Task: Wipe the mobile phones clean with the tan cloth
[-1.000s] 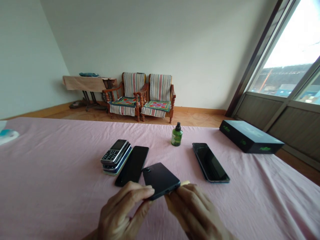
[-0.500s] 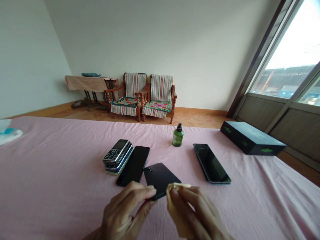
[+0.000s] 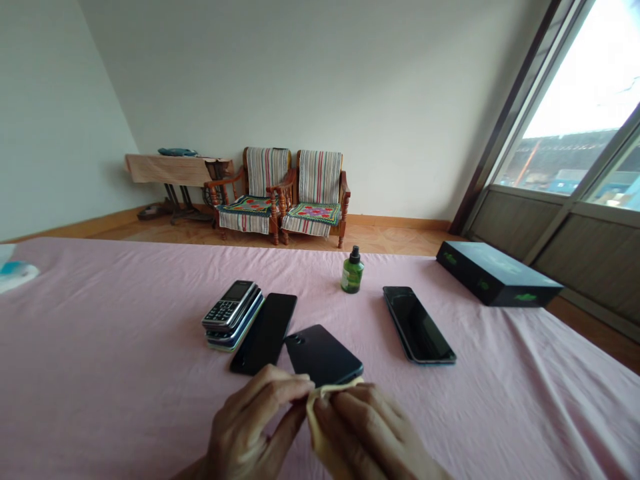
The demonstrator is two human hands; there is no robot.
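Observation:
A dark smartphone (image 3: 323,355), back side up with its camera lenses at the far left corner, is gripped at its near corner by my left hand (image 3: 255,420). My right hand (image 3: 373,427) is closed on a yellowish cloth (image 3: 323,433) and presses it against the phone's near edge. Just left of that phone lies a black smartphone (image 3: 265,333). Beside it stands a stack of phones with a silver keypad phone (image 3: 230,307) on top. The near corner of the held phone is hidden by my fingers and the cloth.
A green spray bottle (image 3: 353,272) with a black top stands behind the phones. Stacked phones (image 3: 419,327) lie to the right, and a black box (image 3: 495,273) is farther right. All rest on a pink cloth (image 3: 125,347). Two wooden chairs (image 3: 320,180) stand by the wall.
My right hand has moved left with the cloth along the phone's near edge, up close to my left hand. My left hand keeps its hold on the phone. The view has shifted slightly.

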